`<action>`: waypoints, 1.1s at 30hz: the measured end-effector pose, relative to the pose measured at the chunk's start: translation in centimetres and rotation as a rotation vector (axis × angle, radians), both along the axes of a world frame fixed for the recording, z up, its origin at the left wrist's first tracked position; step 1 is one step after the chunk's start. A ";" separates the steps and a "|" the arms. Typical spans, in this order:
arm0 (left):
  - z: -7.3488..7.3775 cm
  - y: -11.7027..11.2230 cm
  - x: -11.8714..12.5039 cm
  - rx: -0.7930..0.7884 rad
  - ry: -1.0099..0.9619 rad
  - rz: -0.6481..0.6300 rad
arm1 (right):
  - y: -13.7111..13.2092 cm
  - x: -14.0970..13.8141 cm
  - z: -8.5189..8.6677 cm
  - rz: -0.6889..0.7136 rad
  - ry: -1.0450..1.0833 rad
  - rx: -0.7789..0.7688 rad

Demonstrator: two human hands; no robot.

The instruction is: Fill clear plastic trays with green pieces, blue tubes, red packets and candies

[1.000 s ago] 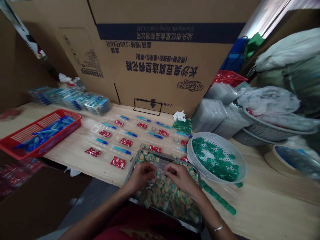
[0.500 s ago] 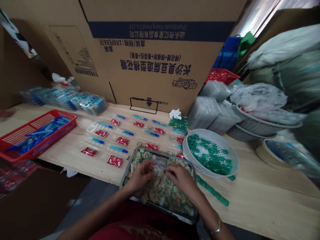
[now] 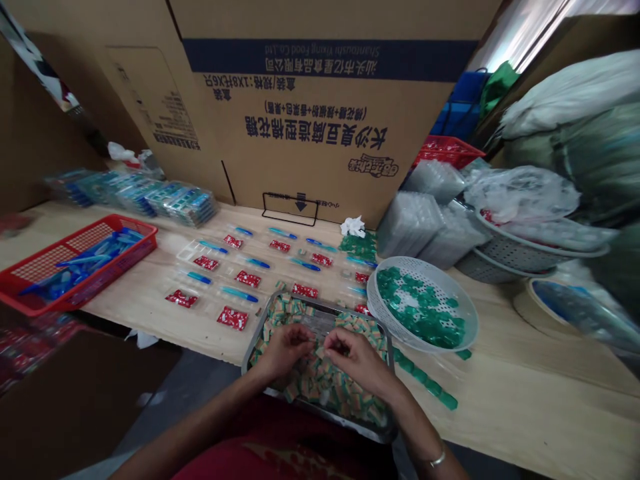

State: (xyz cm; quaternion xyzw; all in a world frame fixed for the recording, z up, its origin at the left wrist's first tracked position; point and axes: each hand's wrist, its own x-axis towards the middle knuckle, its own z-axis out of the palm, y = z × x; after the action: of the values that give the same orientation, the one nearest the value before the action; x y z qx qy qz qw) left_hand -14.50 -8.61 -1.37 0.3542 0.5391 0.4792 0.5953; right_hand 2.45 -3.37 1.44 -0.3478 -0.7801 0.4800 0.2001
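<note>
Left hand [image 3: 289,348], right hand [image 3: 354,357], both pinched narrow over the rectangular metal tray [image 3: 350,428], can't tell on what! Behind it, brown cardboard box [image 3: 300,163], inverted print: "Shantoushi Yixing Food Co.,Ltd".

Rm over pale wooden desk [image 3: 540,393], well R of rect. metal tray [image 3: 350,424]; round white perf. plastic basket [image 3: 464,288] blocks fwd R, tall brown cardboard box [image 3: 300,160] ahead.
</note>
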 end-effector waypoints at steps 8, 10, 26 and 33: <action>0.1 -0.4 -0.8 -0.013 -0.104 -0.032 | 0.3 -1.1 -0.4 -0.031 -0.043 0.061; 0.1 -0.4 -1.3 0.030 -0.082 0.053 | -0.1 -0.9 -0.6 -0.052 -0.180 0.163; -0.6 -0.3 -1.3 0.059 0.000 0.018 | -1.2 -0.8 -1.0 -0.064 -0.080 0.116; 0.9 -0.8 -0.7 0.083 0.006 -0.075 | -1.3 -1.4 -1.1 -0.098 0.060 -0.132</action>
State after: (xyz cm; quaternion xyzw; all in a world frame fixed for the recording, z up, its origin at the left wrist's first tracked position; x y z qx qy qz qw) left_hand -15.20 -9.40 -0.51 0.4001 0.5066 0.4774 0.5961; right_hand 1.09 -4.62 0.30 -0.3833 -0.7226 0.5301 0.2234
